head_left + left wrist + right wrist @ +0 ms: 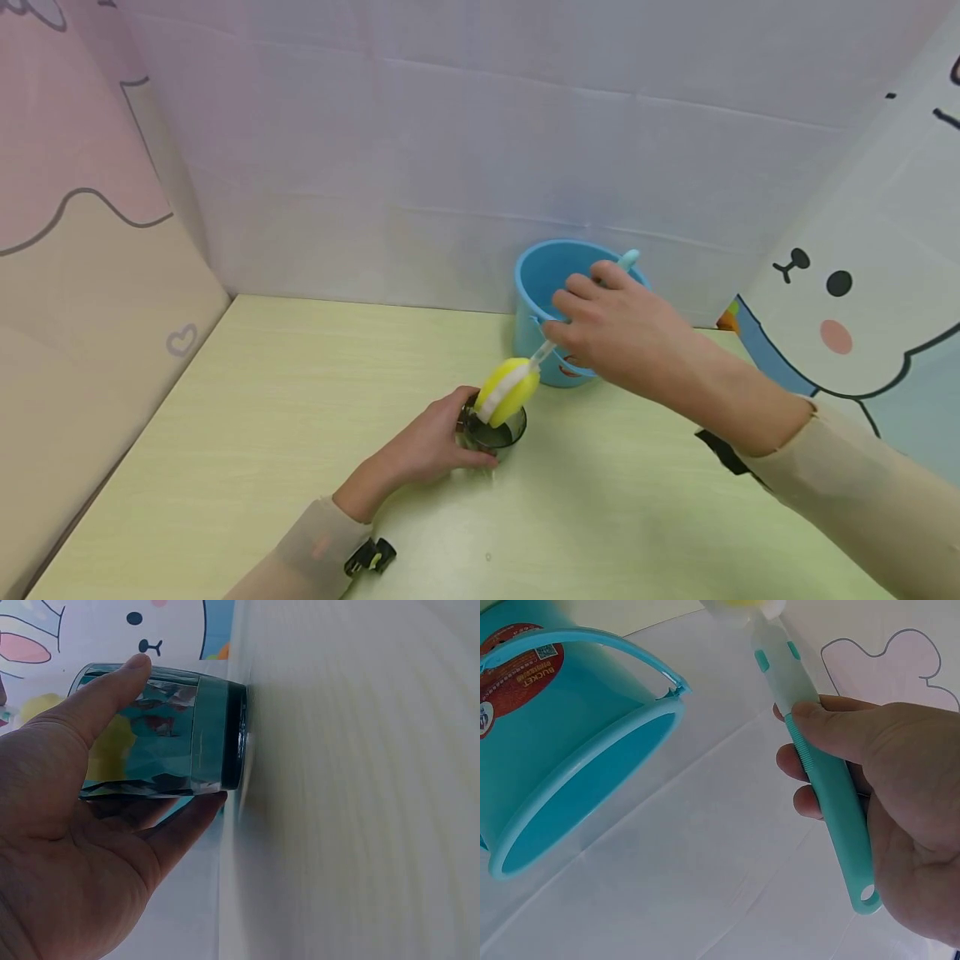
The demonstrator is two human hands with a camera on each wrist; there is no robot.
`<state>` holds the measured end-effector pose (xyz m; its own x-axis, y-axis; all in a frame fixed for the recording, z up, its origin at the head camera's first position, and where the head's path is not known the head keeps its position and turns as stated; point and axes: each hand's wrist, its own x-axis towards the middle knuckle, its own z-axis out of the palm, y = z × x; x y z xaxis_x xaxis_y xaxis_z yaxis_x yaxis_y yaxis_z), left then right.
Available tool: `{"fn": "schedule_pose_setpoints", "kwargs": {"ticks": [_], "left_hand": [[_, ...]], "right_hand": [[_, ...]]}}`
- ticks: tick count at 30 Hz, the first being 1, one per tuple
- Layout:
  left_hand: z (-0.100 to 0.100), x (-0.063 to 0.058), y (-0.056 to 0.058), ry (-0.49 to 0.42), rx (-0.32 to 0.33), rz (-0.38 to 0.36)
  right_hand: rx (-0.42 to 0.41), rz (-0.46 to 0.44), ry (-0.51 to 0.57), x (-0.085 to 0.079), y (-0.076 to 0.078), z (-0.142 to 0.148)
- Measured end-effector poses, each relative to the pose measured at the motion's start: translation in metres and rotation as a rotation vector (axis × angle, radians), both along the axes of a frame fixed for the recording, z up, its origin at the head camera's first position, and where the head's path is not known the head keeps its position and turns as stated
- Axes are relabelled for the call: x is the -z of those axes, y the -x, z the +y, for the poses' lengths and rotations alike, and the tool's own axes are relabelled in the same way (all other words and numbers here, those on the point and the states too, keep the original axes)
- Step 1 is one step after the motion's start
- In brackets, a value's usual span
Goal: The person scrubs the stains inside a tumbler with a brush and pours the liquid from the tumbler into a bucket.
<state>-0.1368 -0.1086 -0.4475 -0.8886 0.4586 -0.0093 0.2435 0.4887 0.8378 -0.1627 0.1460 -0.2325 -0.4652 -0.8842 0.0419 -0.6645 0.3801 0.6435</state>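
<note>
My left hand point(431, 442) grips a dark, see-through faceted cup point(161, 735) from its left side, thumb on one wall and fingers round the other. The cup stands upright at the tabletop. My right hand point(618, 329) holds a sponge cup brush by its teal handle point(829, 795), thumb along the grip and fingers curled behind. The brush slants down to the left. Its yellow sponge head point(510, 390), with a white band, is at the cup's mouth, the lower end inside the rim; yellow shows through the cup wall in the left wrist view.
A blue bucket point(528, 333) with a handle and a red label stands behind the cup, near the back wall, partly hidden by my right hand. The pale wooden table point(300, 392) meets printed cloth walls at the left, back and right.
</note>
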Motion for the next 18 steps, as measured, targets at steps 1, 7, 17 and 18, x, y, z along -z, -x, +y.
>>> {"fn": "schedule_pose_setpoints", "kwargs": {"ticks": [1,7,17,18], "left_hand": [[0.0,0.0,0.0,0.0,-0.001,0.001],[0.0,0.0,-0.001,-0.003,0.0,0.017],[0.0,0.0,-0.001,-0.004,0.003,0.034],[0.0,0.0,-0.001,-0.006,0.004,0.035]], "right_hand": [[0.0,-0.001,0.003,0.0,0.0,0.001],[-0.007,-0.011,0.018,-0.002,-0.002,0.006],[0.014,-0.032,-0.011,-0.009,-0.008,0.011],[0.015,-0.035,-0.012,-0.009,-0.009,0.011]]}}
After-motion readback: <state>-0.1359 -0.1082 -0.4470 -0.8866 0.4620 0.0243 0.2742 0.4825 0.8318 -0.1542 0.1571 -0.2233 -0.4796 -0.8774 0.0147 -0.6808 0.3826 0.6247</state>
